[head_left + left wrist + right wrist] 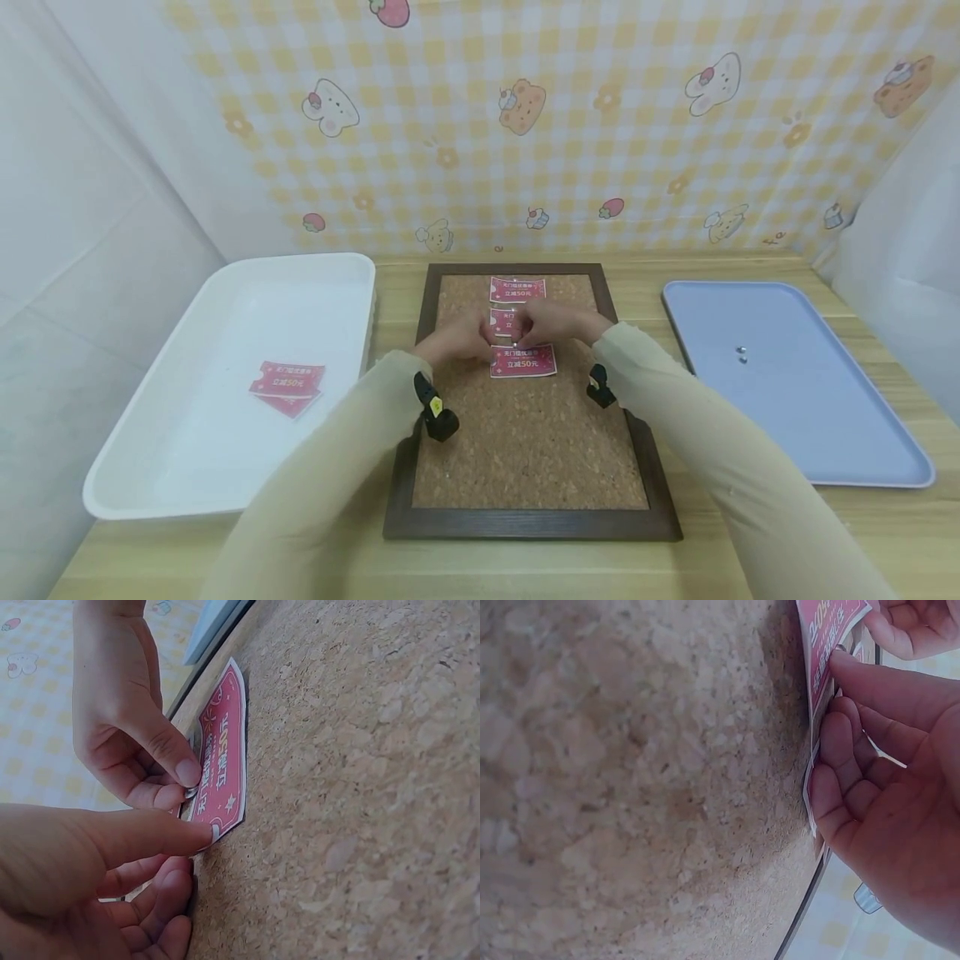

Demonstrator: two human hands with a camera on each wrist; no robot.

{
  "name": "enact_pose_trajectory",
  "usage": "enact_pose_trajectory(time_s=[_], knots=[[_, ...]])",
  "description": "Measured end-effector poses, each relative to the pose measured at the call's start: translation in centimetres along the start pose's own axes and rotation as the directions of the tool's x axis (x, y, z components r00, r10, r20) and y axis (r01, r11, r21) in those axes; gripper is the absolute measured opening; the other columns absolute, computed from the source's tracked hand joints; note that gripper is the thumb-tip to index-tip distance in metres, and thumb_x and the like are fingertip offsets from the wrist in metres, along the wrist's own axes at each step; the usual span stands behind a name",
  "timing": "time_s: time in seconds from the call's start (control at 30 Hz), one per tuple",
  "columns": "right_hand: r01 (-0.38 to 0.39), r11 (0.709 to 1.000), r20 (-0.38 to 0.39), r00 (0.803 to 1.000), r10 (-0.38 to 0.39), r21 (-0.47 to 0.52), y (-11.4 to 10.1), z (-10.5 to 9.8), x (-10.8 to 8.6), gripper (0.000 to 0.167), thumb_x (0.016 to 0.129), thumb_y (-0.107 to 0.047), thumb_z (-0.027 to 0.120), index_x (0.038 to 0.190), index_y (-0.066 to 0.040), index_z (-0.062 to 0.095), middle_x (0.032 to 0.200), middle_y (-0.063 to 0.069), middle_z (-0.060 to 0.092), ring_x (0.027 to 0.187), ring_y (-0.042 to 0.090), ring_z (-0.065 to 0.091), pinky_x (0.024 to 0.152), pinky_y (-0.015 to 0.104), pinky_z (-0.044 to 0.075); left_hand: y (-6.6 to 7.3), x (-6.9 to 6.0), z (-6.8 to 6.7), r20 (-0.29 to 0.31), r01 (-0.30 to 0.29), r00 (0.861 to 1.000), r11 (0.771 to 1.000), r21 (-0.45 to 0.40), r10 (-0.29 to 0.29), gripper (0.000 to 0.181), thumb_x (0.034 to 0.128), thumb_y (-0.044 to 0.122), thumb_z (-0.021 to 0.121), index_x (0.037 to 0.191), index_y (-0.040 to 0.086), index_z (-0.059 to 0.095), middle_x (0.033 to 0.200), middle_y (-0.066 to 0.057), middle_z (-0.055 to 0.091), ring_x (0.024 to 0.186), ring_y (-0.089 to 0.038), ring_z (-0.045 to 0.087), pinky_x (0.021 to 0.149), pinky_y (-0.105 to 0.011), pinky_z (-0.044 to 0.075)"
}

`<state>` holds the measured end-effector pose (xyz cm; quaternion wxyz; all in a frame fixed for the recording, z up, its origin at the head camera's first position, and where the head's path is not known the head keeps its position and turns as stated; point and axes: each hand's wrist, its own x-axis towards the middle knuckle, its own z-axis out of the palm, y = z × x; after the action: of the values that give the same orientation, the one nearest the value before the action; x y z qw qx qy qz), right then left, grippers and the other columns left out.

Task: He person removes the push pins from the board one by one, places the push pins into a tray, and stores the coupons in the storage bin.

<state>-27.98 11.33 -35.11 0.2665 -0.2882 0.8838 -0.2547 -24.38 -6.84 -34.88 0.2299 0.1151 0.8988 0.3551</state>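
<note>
A pink coupon (523,361) with white and yellow print lies on the framed cork board (532,450), lowest of three in a column. My left hand (461,337) holds its left end, the thumb on the printed face in the left wrist view. At the coupon's top edge, my right hand (557,321) pinches a small silver pushpin (190,793) between thumb and index finger. The pin's point is hidden. Above, the middle coupon (504,322) is partly covered by my hands, and the top coupon (517,290) shows near the frame's upper edge.
On the left stands a white tray (187,400) with overlapping pink coupons (288,383). To the right, a blue tray (795,400) bears a few small silver pins (742,355). A checked cloth (465,125) hangs behind the wooden table (450,575).
</note>
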Motion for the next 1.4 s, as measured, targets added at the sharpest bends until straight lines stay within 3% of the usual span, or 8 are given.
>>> enact_pose_trajectory(time_s=[0.5,0.9,1.4], knots=[[-0.002,1.0,0.055,0.999,0.001,0.009,-0.14,-0.5,0.06,0.009,0.089,-0.008,0.058,0.087,-0.002,0.064,0.074,0.006,0.06,0.065,0.015,0.052,0.06,0.022,0.041,-0.14,0.17,0.32,-0.021,0.005,1.0,1.0,-0.017,-0.005,0.012,0.0746,0.002,0.071,0.085,0.0,0.066,0.08,-0.008,0.062,0.067,-0.018,0.051,0.056,-0.024,0.04],[-0.034,0.999,0.052,0.998,0.031,0.042,-0.14,-0.42,0.18,0.01,0.089,-0.007,0.057,0.087,-0.001,0.065,0.072,0.005,0.057,0.064,0.014,0.051,0.059,0.022,0.039,-0.22,0.16,0.28,-0.01,-0.003,1.0,0.999,-0.042,0.002,0.007,0.0755,0.0,0.069,0.083,-0.001,0.069,0.074,-0.007,0.064,0.06,-0.016,0.048,0.051,-0.022,0.038],[-0.016,0.996,0.068,0.998,0.01,0.093,0.36,-0.34,0.27,0.009,0.089,-0.008,0.057,0.085,-0.001,0.061,0.071,0.005,0.054,0.061,0.014,0.047,0.055,0.023,0.037,-0.36,-0.29,0.42,-0.083,-0.027,0.996,0.997,-0.067,0.021,0.008,0.0825,0.006,0.066,0.083,-0.001,0.068,0.076,-0.009,0.062,0.066,-0.017,0.05,0.057,-0.023,0.04]])
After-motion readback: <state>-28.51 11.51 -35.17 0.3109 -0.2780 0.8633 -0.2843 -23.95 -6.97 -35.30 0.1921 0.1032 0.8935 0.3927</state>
